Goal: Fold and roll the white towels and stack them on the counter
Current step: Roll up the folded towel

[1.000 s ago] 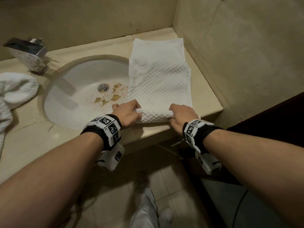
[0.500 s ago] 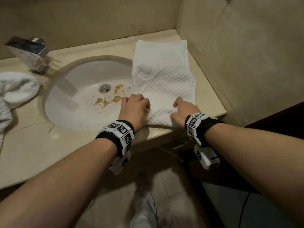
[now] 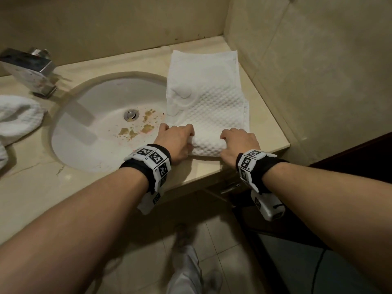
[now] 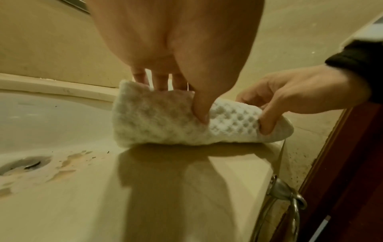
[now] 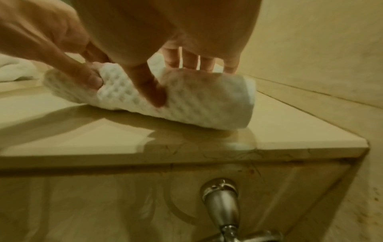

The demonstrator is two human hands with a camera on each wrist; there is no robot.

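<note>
A white waffle-weave towel (image 3: 209, 96) lies lengthwise on the beige counter (image 3: 268, 126), right of the sink. Its near end is wound into a short roll (image 3: 207, 146). My left hand (image 3: 177, 141) grips the roll's left end, and my right hand (image 3: 238, 143) grips its right end. In the left wrist view my thumb presses the front of the roll (image 4: 165, 124) while the fingers curl over its top. The right wrist view shows the same grip on the roll (image 5: 199, 101). A second white towel (image 3: 17, 117) lies crumpled at the far left.
The oval sink (image 3: 84, 132), with brown stains near its drain, sits left of the towel, and a chrome faucet (image 3: 29, 68) stands behind it. Tiled walls close the back and the right. A metal ring holder (image 5: 221, 196) hangs below the counter's front edge.
Half a second ago both hands lay stretched forward over the roll. They have since drawn back and curled round it again, and the roll sits farther from the counter's front edge.
</note>
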